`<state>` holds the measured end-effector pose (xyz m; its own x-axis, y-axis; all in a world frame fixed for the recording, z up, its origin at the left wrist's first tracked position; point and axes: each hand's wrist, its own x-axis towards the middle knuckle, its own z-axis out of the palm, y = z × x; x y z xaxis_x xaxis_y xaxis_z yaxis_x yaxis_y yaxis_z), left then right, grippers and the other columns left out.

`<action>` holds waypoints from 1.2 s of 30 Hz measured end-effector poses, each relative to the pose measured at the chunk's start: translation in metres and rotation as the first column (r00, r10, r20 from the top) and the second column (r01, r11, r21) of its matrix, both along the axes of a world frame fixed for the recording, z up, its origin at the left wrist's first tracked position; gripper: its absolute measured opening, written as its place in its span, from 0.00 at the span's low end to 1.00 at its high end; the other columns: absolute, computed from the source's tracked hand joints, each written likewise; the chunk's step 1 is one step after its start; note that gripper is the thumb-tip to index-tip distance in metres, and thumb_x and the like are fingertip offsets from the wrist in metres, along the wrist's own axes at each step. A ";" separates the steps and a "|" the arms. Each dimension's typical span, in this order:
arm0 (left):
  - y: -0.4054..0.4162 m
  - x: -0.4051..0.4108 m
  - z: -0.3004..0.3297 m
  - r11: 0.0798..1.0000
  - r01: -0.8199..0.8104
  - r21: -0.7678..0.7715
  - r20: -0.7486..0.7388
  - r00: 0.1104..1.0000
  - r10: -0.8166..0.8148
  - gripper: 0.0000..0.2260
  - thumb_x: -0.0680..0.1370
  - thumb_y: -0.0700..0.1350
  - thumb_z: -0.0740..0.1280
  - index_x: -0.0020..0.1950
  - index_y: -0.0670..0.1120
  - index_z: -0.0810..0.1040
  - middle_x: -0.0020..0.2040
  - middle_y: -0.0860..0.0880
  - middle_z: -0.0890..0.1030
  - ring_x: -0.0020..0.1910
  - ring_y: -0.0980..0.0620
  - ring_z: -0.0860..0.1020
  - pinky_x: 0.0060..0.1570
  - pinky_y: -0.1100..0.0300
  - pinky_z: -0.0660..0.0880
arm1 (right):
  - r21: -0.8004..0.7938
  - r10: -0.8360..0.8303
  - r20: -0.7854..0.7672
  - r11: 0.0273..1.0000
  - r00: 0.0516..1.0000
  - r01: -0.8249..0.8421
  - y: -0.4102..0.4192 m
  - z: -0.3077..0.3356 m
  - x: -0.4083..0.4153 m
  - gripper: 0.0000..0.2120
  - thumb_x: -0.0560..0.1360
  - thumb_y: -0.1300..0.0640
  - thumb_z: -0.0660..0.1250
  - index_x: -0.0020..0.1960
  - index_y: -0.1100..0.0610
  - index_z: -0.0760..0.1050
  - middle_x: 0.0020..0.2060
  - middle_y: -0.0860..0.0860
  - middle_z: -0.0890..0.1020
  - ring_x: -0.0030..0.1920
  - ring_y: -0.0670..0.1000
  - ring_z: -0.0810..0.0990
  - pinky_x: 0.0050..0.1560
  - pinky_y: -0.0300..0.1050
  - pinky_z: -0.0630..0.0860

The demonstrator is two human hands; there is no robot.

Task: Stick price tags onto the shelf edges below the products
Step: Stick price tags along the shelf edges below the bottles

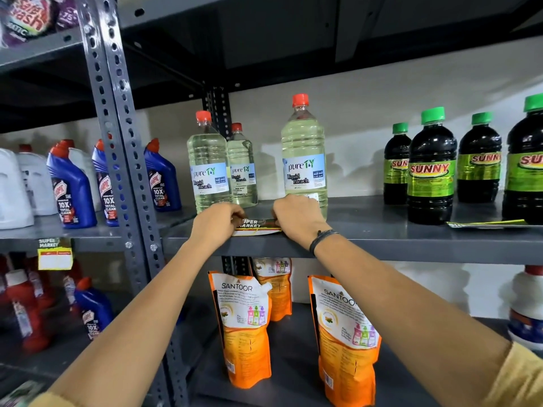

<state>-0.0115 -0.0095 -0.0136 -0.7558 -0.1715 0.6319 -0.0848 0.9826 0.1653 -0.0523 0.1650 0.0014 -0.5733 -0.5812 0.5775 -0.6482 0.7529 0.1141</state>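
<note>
Pinching a price tag (257, 227) between them, the left hand (219, 220) and right hand (295, 214) hold its 2 ends with closed fingers. The tag lies at the front edge of the grey shelf (396, 239), just before 3 bleach bottles (304, 160).

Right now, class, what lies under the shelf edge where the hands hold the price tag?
Under that shelf edge stand orange Santoor pouches. The forearms cover part of that lower shelf. Both hands, left hand and right hand, pinch the price tag.

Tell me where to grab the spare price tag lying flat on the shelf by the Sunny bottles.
Pinch the spare price tag at its front edge, coming from the aisle side; it lies flat, and the Sunny bottles stand behind it.
</note>
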 end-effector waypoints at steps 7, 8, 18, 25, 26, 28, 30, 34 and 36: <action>0.003 0.013 0.006 0.990 0.093 0.103 -0.244 0.968 -0.066 0.02 0.76 0.44 0.66 0.46 0.49 0.79 0.46 0.50 0.82 0.41 0.52 0.77 0.37 0.56 0.74 | -0.262 0.150 0.085 0.957 0.985 -0.123 0.014 0.006 0.004 0.08 0.75 0.57 0.65 0.53 0.52 0.79 0.51 0.56 0.82 0.50 0.60 0.80 0.44 0.49 0.74; 0.005 0.016 0.010 0.978 0.140 0.158 -0.299 0.950 -0.088 0.01 0.75 0.44 0.67 0.45 0.49 0.79 0.44 0.51 0.82 0.40 0.52 0.78 0.38 0.55 0.76 | -0.299 0.160 0.076 0.945 0.984 -0.131 0.017 0.007 0.005 0.08 0.75 0.55 0.66 0.52 0.50 0.79 0.50 0.55 0.82 0.50 0.58 0.80 0.43 0.47 0.74; 0.039 0.050 0.007 0.780 0.533 0.329 -0.550 0.779 -0.301 0.06 0.71 0.41 0.71 0.40 0.52 0.79 0.38 0.57 0.81 0.33 0.62 0.76 0.37 0.73 0.73 | -0.566 0.237 -0.004 0.801 0.971 -0.198 0.071 -0.006 0.039 0.03 0.72 0.48 0.69 0.44 0.46 0.80 0.40 0.45 0.84 0.39 0.47 0.77 0.33 0.40 0.68; 0.057 0.061 -0.038 0.773 0.523 0.359 -0.497 0.808 -0.316 0.08 0.69 0.44 0.73 0.36 0.57 0.78 0.35 0.58 0.81 0.33 0.62 0.75 0.34 0.71 0.72 | -0.540 0.230 -0.069 0.810 0.971 -0.230 0.100 -0.052 0.056 0.04 0.70 0.51 0.72 0.42 0.50 0.80 0.37 0.45 0.83 0.42 0.48 0.76 0.37 0.44 0.73; 0.059 0.060 -0.045 0.785 0.504 0.362 -0.483 0.821 -0.304 0.08 0.69 0.45 0.73 0.36 0.58 0.78 0.35 0.58 0.80 0.33 0.62 0.75 0.34 0.68 0.73 | -0.531 0.237 -0.070 0.813 0.969 -0.237 0.103 -0.058 0.055 0.03 0.70 0.52 0.72 0.41 0.51 0.80 0.36 0.46 0.83 0.42 0.50 0.76 0.38 0.46 0.74; 0.062 0.059 -0.058 0.807 0.469 0.359 -0.460 0.841 -0.284 0.09 0.68 0.46 0.74 0.35 0.59 0.77 0.34 0.57 0.80 0.33 0.60 0.76 0.34 0.63 0.74 | -0.504 0.246 -0.063 0.829 0.967 -0.244 0.106 -0.068 0.053 0.04 0.70 0.53 0.73 0.42 0.52 0.81 0.36 0.47 0.83 0.43 0.52 0.77 0.42 0.50 0.74; 0.065 0.058 -0.068 0.814 0.459 0.356 -0.464 0.843 -0.272 0.10 0.68 0.47 0.74 0.35 0.60 0.76 0.32 0.57 0.79 0.33 0.60 0.76 0.33 0.66 0.73 | -0.466 0.236 -0.073 0.851 0.969 -0.242 0.108 -0.075 0.050 0.04 0.70 0.53 0.73 0.43 0.52 0.81 0.37 0.47 0.84 0.43 0.52 0.78 0.45 0.50 0.70; 0.065 0.055 -0.076 0.821 0.449 0.354 -0.477 0.841 -0.254 0.11 0.68 0.45 0.74 0.35 0.59 0.75 0.31 0.59 0.78 0.33 0.63 0.76 0.32 0.72 0.71 | -0.389 0.189 -0.122 0.894 0.974 -0.222 0.103 -0.081 0.047 0.05 0.71 0.51 0.72 0.44 0.51 0.80 0.37 0.47 0.84 0.44 0.52 0.78 0.47 0.47 0.64; 0.067 0.053 -0.078 0.825 0.439 0.355 -0.471 0.846 -0.248 0.10 0.69 0.44 0.74 0.35 0.57 0.75 0.32 0.59 0.78 0.33 0.64 0.76 0.32 0.74 0.70 | -0.365 0.159 -0.142 0.909 0.977 -0.201 0.102 -0.084 0.046 0.05 0.71 0.50 0.71 0.44 0.51 0.80 0.38 0.47 0.84 0.44 0.51 0.78 0.48 0.46 0.63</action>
<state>0.0416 0.0571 -0.0917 -0.5250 -0.2746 0.8056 0.4097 0.7481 0.5220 -0.0067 0.2672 -0.0821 -0.4026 -0.3966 0.8250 -0.7763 0.6255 -0.0781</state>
